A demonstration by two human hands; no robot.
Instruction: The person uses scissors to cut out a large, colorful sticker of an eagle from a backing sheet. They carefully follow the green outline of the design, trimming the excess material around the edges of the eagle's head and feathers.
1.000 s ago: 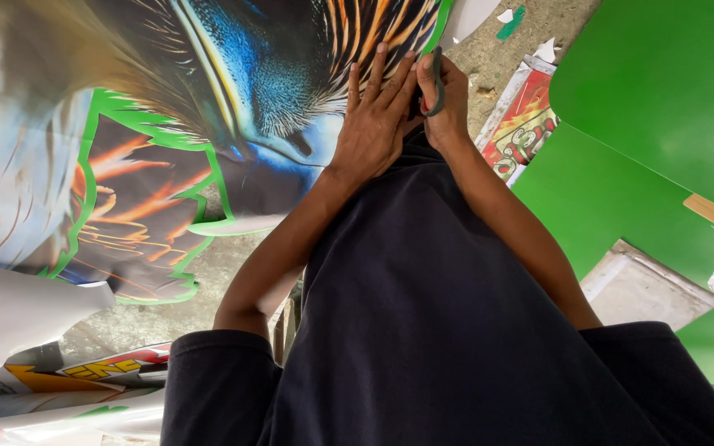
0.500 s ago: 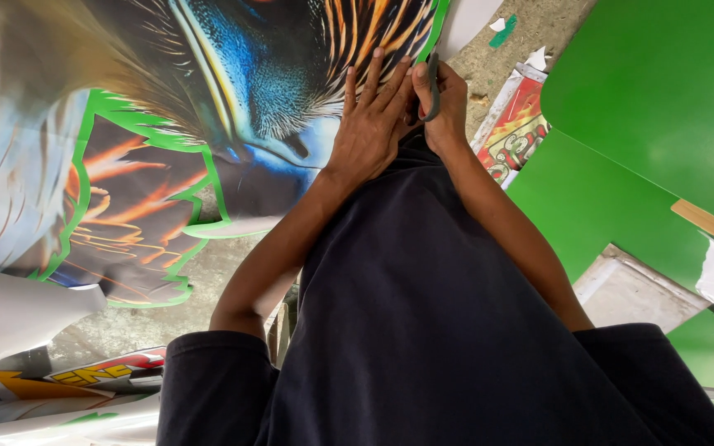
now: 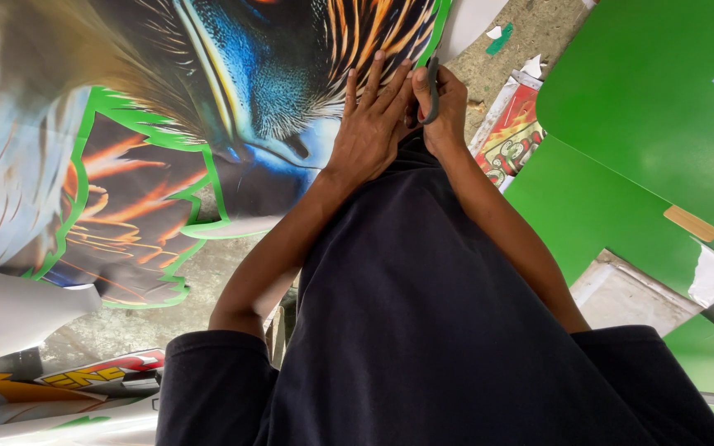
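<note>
The fingers of the right hand are curling tight around a slim grey-green cutter, its tip sitting at the green border of the printed sheet. The fingers of the left hand are lying flat and slightly spread, pressing the sheet down just left of the cutter, the two hands touching at the thumbs. Judgement: the step in hand is trimming the print along its green outline, partway done, since the border at the near left is already showing a cut contour against the bare concrete floor. The next move is likely calling for a steady draw of the cutter along the green edge, with the flat hand keeping the sheet from shifting and staying clear of the tip. Both forearms are reaching far forward over the lap in dark cloth, wrists close, elbows tucked at the near edge. Green boards are lying to the right, and a red and yellow printed scrap is lying between them and the right hand.
</note>
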